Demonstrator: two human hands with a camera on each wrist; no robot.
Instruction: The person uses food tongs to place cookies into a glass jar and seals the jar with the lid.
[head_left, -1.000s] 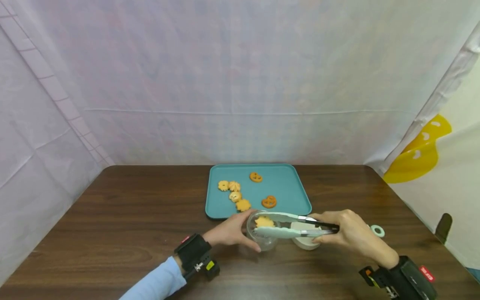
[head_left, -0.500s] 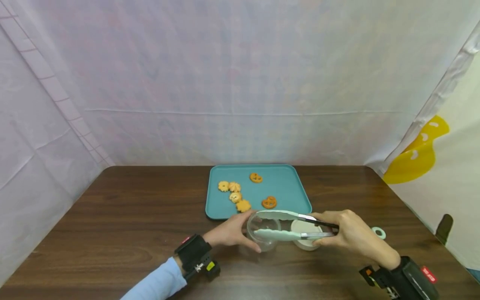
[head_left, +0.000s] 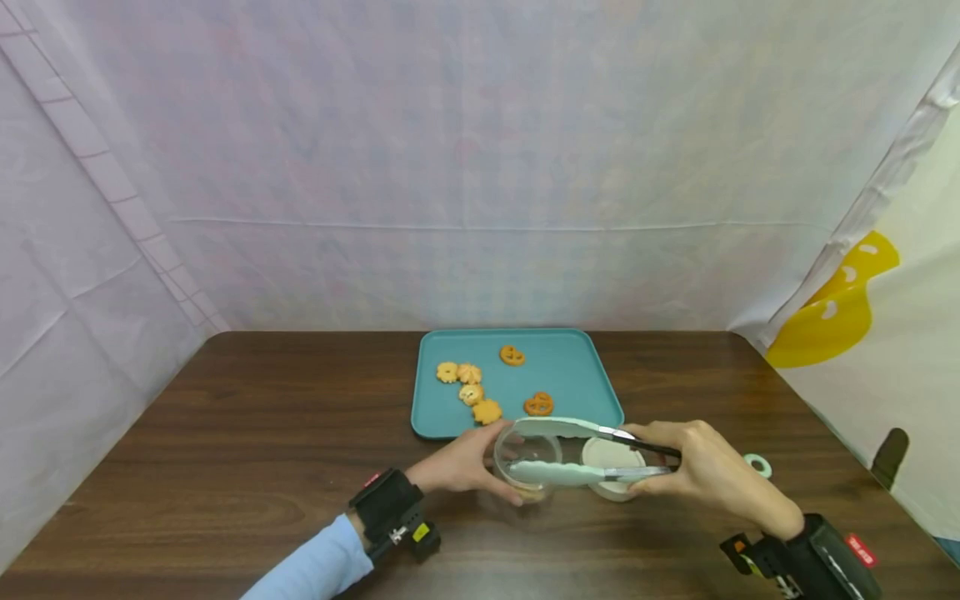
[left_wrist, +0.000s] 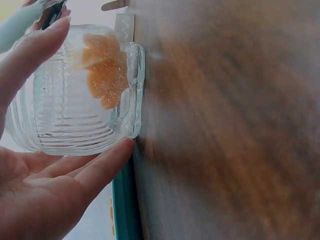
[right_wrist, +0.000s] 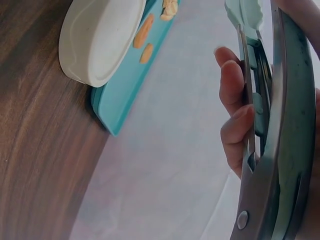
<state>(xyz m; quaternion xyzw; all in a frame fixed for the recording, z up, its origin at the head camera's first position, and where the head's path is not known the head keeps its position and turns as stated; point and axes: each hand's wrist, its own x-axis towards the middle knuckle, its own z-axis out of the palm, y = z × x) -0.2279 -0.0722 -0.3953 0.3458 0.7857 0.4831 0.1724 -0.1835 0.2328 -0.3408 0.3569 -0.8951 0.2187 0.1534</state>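
My left hand (head_left: 468,460) curls round a clear glass jar (left_wrist: 75,110), thumb on one side and fingers on the other, steadying it on the table. A golden, scalloped cookie (left_wrist: 107,72) lies near the bottom inside the jar. The right hand (head_left: 693,467) grips a pair of mint-tipped metal tongs (head_left: 558,473) by the arms. Their tips hover over the jar's mouth, spread apart, and nothing is between them. Directly right of the jar, partly beneath the tongs, is a round white dish or lid (right_wrist: 95,45); which of the two I cannot tell.
Behind the jar lies a teal tray (head_left: 585,375). Several golden cookies (head_left: 486,411) touch one another on its left half. Two pretzels sit apart on it, a near pretzel (head_left: 538,404) and a far pretzel (head_left: 512,355). A pale cloth (head_left: 465,167) hangs behind the table.
One second ago the tongs held a cookie over the jar's mouth. The cookie has dropped into the jar, and the tong arms have spread slightly. The left hand has stayed in place.
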